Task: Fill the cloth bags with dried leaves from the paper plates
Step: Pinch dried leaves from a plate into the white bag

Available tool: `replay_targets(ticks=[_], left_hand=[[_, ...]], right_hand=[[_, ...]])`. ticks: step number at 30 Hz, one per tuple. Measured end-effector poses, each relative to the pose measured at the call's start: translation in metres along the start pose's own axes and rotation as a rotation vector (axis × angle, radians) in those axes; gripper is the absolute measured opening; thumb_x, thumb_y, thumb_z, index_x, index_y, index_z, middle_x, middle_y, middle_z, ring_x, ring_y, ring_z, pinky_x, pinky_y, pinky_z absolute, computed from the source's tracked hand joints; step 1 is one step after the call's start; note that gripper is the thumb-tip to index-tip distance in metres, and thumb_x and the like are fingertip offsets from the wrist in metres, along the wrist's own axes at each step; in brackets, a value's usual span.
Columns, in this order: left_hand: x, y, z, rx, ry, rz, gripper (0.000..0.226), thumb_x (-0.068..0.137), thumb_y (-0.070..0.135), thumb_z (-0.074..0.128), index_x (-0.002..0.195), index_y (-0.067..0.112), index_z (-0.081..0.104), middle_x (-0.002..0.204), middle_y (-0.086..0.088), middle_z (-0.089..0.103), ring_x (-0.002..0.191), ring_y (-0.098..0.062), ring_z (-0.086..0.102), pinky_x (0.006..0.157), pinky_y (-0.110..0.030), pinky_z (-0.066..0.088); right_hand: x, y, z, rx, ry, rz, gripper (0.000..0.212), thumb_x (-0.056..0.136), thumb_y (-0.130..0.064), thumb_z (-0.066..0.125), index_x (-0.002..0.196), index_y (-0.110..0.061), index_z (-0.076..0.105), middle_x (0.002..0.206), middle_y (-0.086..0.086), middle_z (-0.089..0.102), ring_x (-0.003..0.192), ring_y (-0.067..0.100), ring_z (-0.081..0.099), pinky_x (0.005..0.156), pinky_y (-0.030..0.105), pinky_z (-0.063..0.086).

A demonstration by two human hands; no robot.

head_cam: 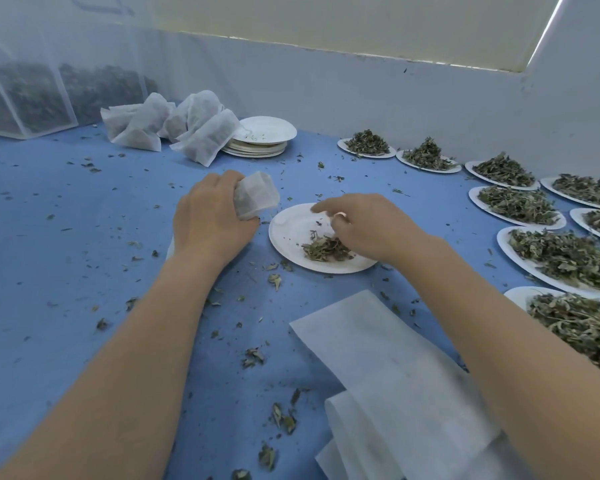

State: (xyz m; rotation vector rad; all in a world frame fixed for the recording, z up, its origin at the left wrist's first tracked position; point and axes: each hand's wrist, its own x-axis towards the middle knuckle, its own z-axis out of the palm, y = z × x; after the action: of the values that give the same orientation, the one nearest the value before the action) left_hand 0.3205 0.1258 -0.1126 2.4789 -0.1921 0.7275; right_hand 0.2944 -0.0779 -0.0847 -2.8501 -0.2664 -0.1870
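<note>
My left hand [210, 216] grips a white cloth bag [255, 197] by its neck, just left of a paper plate [288, 233]. That plate holds a small heap of dried leaves [324, 249] at its near side. My right hand [364, 225] hovers over the plate with fingers curled down at the leaves; whether it pinches any is hidden. Several filled cloth bags [174, 128] lie piled at the back. Flat unfilled cloth bags [388, 386] are stacked near my right forearm.
Several plates heaped with dried leaves [520, 206] line the right side of the blue table [66, 237]. A stack of used paper plates [260, 140] sits beside the filled bags. Mesh sacks of leaves [32, 95] stand at the back left. Leaf crumbs are scattered about.
</note>
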Motion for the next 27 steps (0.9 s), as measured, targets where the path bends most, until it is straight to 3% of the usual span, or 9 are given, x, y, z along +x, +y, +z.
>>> replay_targets(ticks=[2, 5, 8, 11, 15, 19, 21, 24, 27], left_hand=[[-0.002, 0.002, 0.001, -0.010, 0.000, 0.025, 0.041, 0.075, 0.018, 0.068, 0.113, 0.013, 0.055, 0.105, -0.009, 0.057, 0.096, -0.031, 0.051, 0.077, -0.039, 0.039], [-0.005, 0.005, 0.001, -0.012, -0.007, 0.061, 0.041, 0.074, 0.019, 0.068, 0.113, 0.014, 0.057, 0.105, -0.009, 0.058, 0.096, -0.031, 0.052, 0.076, -0.036, 0.037], [-0.006, 0.006, 0.001, -0.012, -0.025, 0.076, 0.040, 0.073, 0.023, 0.068, 0.112, 0.014, 0.058, 0.102, -0.009, 0.058, 0.094, -0.031, 0.052, 0.075, -0.035, 0.036], [-0.005, 0.004, 0.001, -0.009, -0.033, 0.071, 0.042, 0.074, 0.024, 0.068, 0.113, 0.015, 0.057, 0.103, -0.008, 0.057, 0.095, -0.030, 0.052, 0.075, -0.034, 0.036], [-0.006, 0.004, 0.001, -0.024, -0.040, 0.080, 0.041, 0.073, 0.023, 0.067, 0.112, 0.015, 0.057, 0.102, -0.008, 0.057, 0.093, -0.030, 0.052, 0.075, -0.035, 0.037], [-0.006, 0.005, 0.000, -0.037, -0.075, 0.082, 0.039, 0.073, 0.022, 0.067, 0.111, 0.019, 0.057, 0.101, -0.004, 0.056, 0.094, -0.027, 0.051, 0.073, -0.031, 0.034], [-0.007, 0.005, 0.000, -0.043, -0.096, 0.100, 0.039, 0.073, 0.023, 0.068, 0.111, 0.020, 0.057, 0.101, -0.003, 0.056, 0.094, -0.025, 0.051, 0.072, -0.029, 0.033], [-0.007, 0.006, 0.001, -0.050, -0.115, 0.139, 0.040, 0.073, 0.025, 0.070, 0.110, 0.021, 0.057, 0.099, -0.002, 0.056, 0.092, -0.024, 0.051, 0.071, -0.028, 0.032], [-0.007, 0.010, 0.003, -0.026, -0.104, 0.151, 0.041, 0.072, 0.023, 0.070, 0.110, 0.021, 0.058, 0.099, -0.003, 0.058, 0.092, -0.025, 0.051, 0.071, -0.028, 0.033]], right_hand=[[0.001, 0.000, 0.002, -0.089, -0.068, 0.120, 0.047, 0.093, -0.056, 0.033, 0.134, -0.035, 0.045, 0.133, 0.002, 0.044, 0.111, 0.018, 0.050, 0.082, 0.032, 0.035], [0.002, -0.009, 0.011, -0.092, -0.185, 0.196, 0.067, 0.081, -0.074, 0.039, 0.136, -0.036, 0.042, 0.133, 0.004, 0.036, 0.118, 0.026, 0.046, 0.080, 0.033, 0.033], [0.000, -0.016, 0.015, -0.070, -0.157, 0.091, 0.046, 0.087, -0.056, 0.050, 0.126, -0.033, 0.054, 0.128, 0.003, 0.040, 0.114, 0.019, 0.048, 0.084, 0.029, 0.036], [-0.006, -0.021, 0.014, -0.099, -0.087, -0.031, 0.030, 0.092, -0.035, 0.053, 0.111, -0.016, 0.067, 0.118, 0.006, 0.052, 0.101, 0.016, 0.052, 0.081, 0.025, 0.038], [-0.012, -0.025, 0.020, -0.152, -0.022, -0.093, 0.029, 0.096, -0.019, 0.043, 0.103, -0.003, 0.067, 0.101, 0.008, 0.054, 0.093, 0.024, 0.054, 0.078, 0.030, 0.040], [-0.012, -0.025, 0.024, -0.136, -0.014, -0.125, 0.028, 0.097, -0.012, 0.041, 0.105, -0.006, 0.068, 0.103, 0.009, 0.059, 0.099, 0.025, 0.056, 0.081, 0.027, 0.040], [-0.010, -0.023, 0.016, 0.004, 0.052, -0.069, 0.024, 0.094, -0.011, 0.048, 0.101, -0.006, 0.070, 0.091, 0.008, 0.066, 0.088, 0.022, 0.059, 0.075, 0.020, 0.041], [-0.007, -0.022, -0.002, 0.398, 0.191, 0.039, 0.016, 0.091, -0.015, 0.057, 0.087, -0.016, 0.073, 0.063, -0.007, 0.062, 0.057, 0.003, 0.055, 0.056, 0.007, 0.042], [-0.004, -0.029, -0.014, 0.537, 0.218, 0.023, 0.014, 0.087, -0.017, 0.063, 0.079, -0.025, 0.071, 0.058, -0.009, 0.060, 0.045, -0.003, 0.050, 0.055, 0.009, 0.044]])
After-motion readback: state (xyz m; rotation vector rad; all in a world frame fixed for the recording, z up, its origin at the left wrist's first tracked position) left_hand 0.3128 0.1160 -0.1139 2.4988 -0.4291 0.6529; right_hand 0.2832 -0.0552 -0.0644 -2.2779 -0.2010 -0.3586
